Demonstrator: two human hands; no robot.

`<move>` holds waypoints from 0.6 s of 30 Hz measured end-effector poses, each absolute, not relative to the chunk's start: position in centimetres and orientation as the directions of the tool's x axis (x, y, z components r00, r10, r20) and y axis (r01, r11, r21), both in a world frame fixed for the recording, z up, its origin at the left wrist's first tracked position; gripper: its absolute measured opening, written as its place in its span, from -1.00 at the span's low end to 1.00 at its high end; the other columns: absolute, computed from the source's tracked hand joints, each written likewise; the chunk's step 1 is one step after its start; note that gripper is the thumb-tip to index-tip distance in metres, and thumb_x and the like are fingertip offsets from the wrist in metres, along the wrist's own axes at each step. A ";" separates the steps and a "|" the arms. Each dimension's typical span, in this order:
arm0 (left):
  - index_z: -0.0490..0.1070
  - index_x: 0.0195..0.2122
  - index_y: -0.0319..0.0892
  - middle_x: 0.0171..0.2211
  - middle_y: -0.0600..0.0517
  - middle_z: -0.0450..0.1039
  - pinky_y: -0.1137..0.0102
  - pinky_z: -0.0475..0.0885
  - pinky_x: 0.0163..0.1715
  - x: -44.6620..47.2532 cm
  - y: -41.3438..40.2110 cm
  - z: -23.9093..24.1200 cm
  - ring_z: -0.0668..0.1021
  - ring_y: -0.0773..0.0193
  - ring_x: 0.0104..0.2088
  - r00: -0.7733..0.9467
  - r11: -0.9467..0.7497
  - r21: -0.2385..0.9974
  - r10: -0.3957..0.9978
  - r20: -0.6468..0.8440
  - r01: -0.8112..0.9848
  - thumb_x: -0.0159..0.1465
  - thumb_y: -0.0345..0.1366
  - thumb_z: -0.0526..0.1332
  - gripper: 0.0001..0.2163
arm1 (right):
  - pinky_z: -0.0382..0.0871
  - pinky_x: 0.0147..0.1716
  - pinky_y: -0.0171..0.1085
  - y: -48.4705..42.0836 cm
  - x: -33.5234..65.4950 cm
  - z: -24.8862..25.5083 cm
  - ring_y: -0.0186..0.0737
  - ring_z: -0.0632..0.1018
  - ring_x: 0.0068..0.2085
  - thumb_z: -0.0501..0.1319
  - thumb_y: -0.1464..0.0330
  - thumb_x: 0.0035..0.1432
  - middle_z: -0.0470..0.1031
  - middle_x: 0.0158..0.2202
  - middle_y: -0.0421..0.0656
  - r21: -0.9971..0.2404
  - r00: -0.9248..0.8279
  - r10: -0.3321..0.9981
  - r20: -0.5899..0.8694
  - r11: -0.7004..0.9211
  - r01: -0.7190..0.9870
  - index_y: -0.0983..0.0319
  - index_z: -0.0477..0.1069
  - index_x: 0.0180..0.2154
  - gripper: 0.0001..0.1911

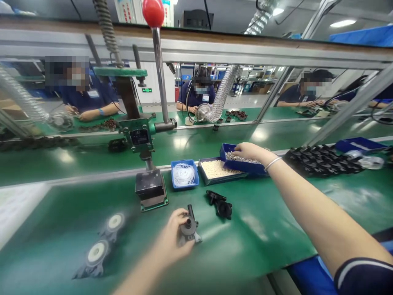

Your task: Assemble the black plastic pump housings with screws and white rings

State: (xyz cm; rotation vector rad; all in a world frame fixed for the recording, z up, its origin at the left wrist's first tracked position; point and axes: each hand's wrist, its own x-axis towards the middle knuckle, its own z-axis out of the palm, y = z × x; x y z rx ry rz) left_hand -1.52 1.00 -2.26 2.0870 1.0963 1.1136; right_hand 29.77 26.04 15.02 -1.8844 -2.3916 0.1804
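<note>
My left hand (175,233) grips a small black pump housing (189,227) that rests on the green bench near me. My right hand (250,150) reaches forward into a blue tray of small metal pins (238,157), fingers curled down on the pins; what they hold, if anything, is hidden. A silver bangle sits on that wrist. A second black housing (221,204) lies loose between my hands.
A hand press (144,135) with a red knob stands left of centre. Blue trays hold white rings (184,175) and white beads (216,169). Two white-capped parts (104,241) lie at left, a heap of black housings (322,159) at right. Other people work across the bench.
</note>
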 end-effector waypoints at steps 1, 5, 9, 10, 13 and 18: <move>0.09 0.04 -0.05 0.15 -0.26 0.22 0.01 0.41 0.04 -1.5 1.0 -2.5 0.45 -0.03 0.14 0.335 -0.534 0.738 0.843 0.422 0.413 0.10 -0.49 0.25 -0.48 | 0.37 -0.28 -0.22 26.9 31.0 13.6 -0.01 0.58 -0.34 0.34 0.37 0.05 0.56 -0.51 -0.02 -0.134 -0.201 0.979 -0.045 0.193 0.972 0.29 0.57 -0.53 -0.84; 0.08 0.06 -0.06 0.13 -0.25 0.23 0.02 0.41 0.06 -1.4 1.0 -2.9 0.45 -0.01 0.14 0.339 -0.542 0.729 0.838 0.429 0.417 0.11 -0.49 0.24 -0.47 | 0.31 -0.36 -0.25 29.3 33.4 9.9 -0.07 0.54 -0.41 0.37 0.38 -0.02 0.54 -0.55 -0.07 -0.131 -0.151 0.983 -0.104 0.137 0.982 0.27 0.54 -0.60 -0.83; 0.09 0.08 -0.06 0.14 -0.27 0.22 0.06 0.45 0.01 -1.4 1.0 -3.2 0.46 -0.01 0.14 0.331 -0.541 0.723 0.839 0.432 0.428 0.12 -0.48 0.24 -0.47 | 0.29 -0.40 -0.30 30.4 34.1 8.4 -0.15 0.53 -0.41 0.39 0.39 -0.07 0.56 -0.52 -0.14 -0.200 -0.134 0.990 -0.050 0.122 0.972 0.25 0.54 -0.56 -0.90; 0.09 0.09 -0.06 0.15 -0.27 0.21 0.06 0.45 0.01 -1.4 1.0 -3.3 0.46 -0.02 0.14 0.332 -0.541 0.724 0.839 0.432 0.427 0.12 -0.49 0.24 -0.47 | 0.28 -0.41 -0.31 30.4 34.3 8.2 -0.17 0.53 -0.41 0.39 0.38 -0.07 0.57 -0.51 -0.15 -0.225 -0.128 0.991 -0.033 0.117 0.967 0.25 0.54 -0.54 -0.90; 0.10 0.11 -0.07 0.15 -0.27 0.20 0.06 0.45 0.02 -1.3 1.0 -3.5 0.46 -0.01 0.13 0.337 -0.553 0.721 0.831 0.443 0.417 0.13 -0.50 0.23 -0.46 | 0.30 -0.42 -0.33 30.1 34.7 7.8 -0.20 0.53 -0.42 0.38 0.33 -0.01 0.59 -0.47 -0.16 -0.315 -0.102 0.995 0.013 0.101 0.944 0.25 0.56 -0.48 -0.88; 0.11 0.13 -0.09 0.13 -0.27 0.23 0.07 0.46 0.03 -1.3 0.9 -3.9 0.45 -0.02 0.15 0.325 -0.587 0.685 0.809 0.489 0.431 0.15 -0.51 0.22 -0.46 | 0.37 -0.39 -0.32 29.2 34.9 7.5 -0.22 0.54 -0.44 0.34 0.32 0.08 0.61 -0.41 -0.13 -0.467 -0.020 0.996 0.091 0.060 0.882 0.25 0.60 -0.36 -0.87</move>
